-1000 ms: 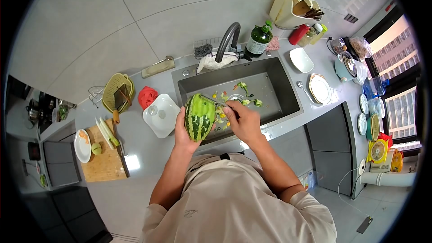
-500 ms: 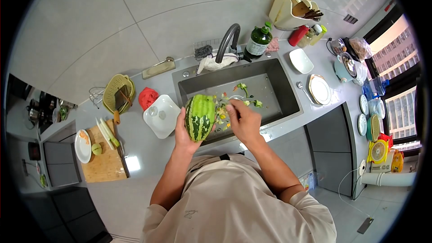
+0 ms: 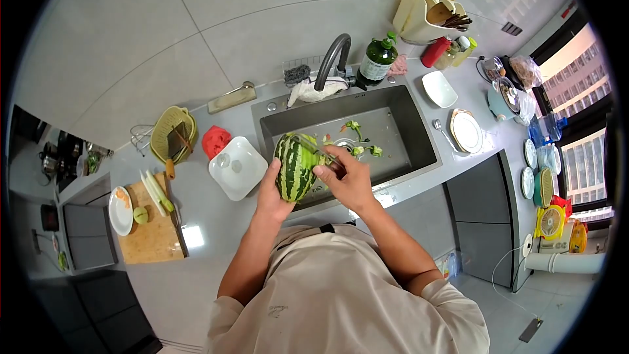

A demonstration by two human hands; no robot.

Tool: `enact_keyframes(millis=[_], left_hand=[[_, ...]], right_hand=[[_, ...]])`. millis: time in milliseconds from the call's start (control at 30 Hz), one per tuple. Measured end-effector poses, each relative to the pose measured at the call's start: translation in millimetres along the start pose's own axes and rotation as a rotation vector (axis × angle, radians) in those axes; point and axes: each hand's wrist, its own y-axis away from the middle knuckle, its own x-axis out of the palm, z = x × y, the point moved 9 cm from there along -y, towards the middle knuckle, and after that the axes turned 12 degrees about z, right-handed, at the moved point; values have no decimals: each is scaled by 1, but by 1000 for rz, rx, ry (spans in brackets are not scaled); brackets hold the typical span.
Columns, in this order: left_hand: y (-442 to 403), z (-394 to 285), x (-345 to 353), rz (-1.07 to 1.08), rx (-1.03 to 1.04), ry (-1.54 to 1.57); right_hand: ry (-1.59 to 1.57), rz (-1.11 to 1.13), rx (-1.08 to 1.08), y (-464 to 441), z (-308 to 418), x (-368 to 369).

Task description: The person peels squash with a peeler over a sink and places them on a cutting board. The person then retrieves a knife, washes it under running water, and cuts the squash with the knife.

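Observation:
My left hand (image 3: 271,198) is closed round the side of a striped green melon (image 3: 295,174), held tilted over the near edge of the sink (image 3: 407,147). Pale green flesh shows on its right, where strips of rind are gone. Against the upper right of the melon is my right hand (image 3: 348,180), its fingers wrapped round a peeler (image 3: 333,161) that is partly hidden by the fingers. Peelings and vegetable scraps (image 3: 354,128) lie on the sink floor. A white dish (image 3: 237,180) stands just left of the sink.
A black faucet (image 3: 336,59) arches over the sink's back. Beside it stands a green soap bottle (image 3: 376,64). To the left are a cutting board (image 3: 147,246) with pale stalks, a red bag (image 3: 215,141) and green baskets (image 3: 171,128). White plates (image 3: 466,132) sit on the right counter.
The melon has turned, so more striped rind faces up and the peeled part faces right. My right hand has moved slightly left, bringing the peeler against the melon.

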Motion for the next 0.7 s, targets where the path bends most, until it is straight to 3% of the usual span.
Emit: enact_keyframes(millis=[67,233,300,433,700], left_hand=[[-1,1,14,35,-7,135],[3,-5,30,60,-81,129],[3,-4,22,13,-125,96],[2,-5,20,4,-131,87],[3,-3,14,-48,-163,52]], right_hand=[[-22,44,-12,0,1,8],[-71,9,-105,3,26,0],[155,-29,-295,6,49,-7],[353,69,-307,8,62,-9],[414,-60,-268,6,60,-18]])
